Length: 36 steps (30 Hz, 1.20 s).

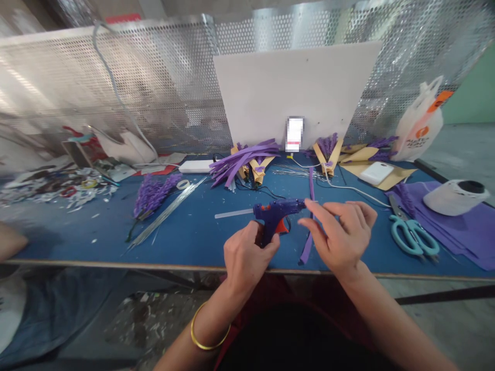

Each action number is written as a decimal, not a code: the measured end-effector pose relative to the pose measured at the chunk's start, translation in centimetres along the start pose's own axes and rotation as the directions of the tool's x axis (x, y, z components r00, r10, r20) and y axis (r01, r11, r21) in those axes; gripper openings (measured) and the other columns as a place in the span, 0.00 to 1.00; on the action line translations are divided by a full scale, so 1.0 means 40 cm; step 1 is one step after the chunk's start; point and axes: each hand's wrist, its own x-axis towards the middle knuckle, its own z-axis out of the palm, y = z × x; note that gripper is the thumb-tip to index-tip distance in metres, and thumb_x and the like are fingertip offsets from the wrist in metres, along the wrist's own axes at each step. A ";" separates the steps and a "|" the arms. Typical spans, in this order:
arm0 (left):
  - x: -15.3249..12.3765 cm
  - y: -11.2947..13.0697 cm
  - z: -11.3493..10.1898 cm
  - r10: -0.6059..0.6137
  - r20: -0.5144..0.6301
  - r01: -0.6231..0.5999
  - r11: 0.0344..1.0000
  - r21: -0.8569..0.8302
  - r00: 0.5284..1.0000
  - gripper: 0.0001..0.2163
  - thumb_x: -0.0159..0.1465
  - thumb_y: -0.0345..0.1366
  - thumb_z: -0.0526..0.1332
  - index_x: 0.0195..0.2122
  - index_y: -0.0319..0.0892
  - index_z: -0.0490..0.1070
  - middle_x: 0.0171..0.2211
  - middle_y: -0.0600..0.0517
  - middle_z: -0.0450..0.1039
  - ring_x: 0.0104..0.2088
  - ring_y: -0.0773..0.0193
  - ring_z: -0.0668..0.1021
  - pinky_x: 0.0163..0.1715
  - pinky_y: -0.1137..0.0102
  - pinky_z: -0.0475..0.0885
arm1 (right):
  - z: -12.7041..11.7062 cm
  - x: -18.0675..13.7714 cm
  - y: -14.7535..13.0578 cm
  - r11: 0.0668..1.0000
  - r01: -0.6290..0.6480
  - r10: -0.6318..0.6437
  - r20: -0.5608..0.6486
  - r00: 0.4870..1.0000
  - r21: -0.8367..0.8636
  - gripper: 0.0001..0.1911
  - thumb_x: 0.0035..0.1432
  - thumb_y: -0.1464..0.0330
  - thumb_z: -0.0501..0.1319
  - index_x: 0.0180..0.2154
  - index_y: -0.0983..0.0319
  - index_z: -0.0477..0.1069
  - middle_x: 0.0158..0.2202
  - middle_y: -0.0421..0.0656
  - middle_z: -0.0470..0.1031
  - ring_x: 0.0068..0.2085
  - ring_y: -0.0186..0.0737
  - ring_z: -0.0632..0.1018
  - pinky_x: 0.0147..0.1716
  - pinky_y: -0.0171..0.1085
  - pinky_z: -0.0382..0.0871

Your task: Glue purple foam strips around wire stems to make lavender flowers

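My left hand (247, 252) is wrapped round the handle of a dark blue glue gun (278, 208), which has an orange trigger. A clear glue stick (234, 213) juts out of its back end, to the left. At the nozzle, on the right, is my right hand (342, 229), its index fingertip at or just beside the tip; whether they touch I cannot tell. Its thumb stands apart from the index finger, the other fingers are half curled, and nothing shows between them. Beneath the gun's front end, a narrow purple strip (307, 247) lies on the blue table (193, 242).
Purple strips (247, 159) and a lavender bunch (157, 193) lie leftward, beside thin wires (170, 214). Teal-handled scissors (413, 234), purple sheets (464, 232) and a white roll (454, 197) are right. A phone (294, 135) leans on a white board (270, 87). Another person's arm (11, 242) shows far left.
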 end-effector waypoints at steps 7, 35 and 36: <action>-0.002 0.003 -0.004 0.005 -0.002 -0.005 0.999 -0.034 1.000 0.08 0.53 0.39 0.63 0.23 0.42 0.66 0.18 0.58 0.69 0.20 0.70 0.71 0.24 0.73 0.62 | 0.012 0.016 0.011 0.991 0.068 -0.070 -0.017 0.997 -0.113 0.11 0.54 0.74 0.64 0.38 0.54 0.75 0.29 0.37 0.74 0.29 0.32 0.69 0.42 0.40 0.59; 0.001 -0.001 0.001 -0.035 0.012 0.035 0.999 0.022 0.999 0.10 0.54 0.41 0.62 0.23 0.42 0.66 0.19 0.57 0.69 0.19 0.70 0.68 0.22 0.73 0.59 | -0.020 -0.025 0.001 0.890 -0.257 0.256 0.054 0.965 0.377 0.17 0.58 0.75 0.56 0.18 0.61 0.56 0.17 0.35 0.58 0.22 0.31 0.62 0.30 0.39 0.59; 0.001 -0.001 0.002 -0.033 0.007 0.033 0.999 0.026 0.999 0.10 0.54 0.41 0.62 0.23 0.42 0.66 0.18 0.57 0.69 0.19 0.70 0.68 0.22 0.73 0.59 | -0.020 -0.023 0.001 0.891 -0.261 0.263 0.046 0.964 0.372 0.18 0.57 0.74 0.59 0.18 0.61 0.58 0.17 0.35 0.60 0.22 0.31 0.64 0.32 0.39 0.61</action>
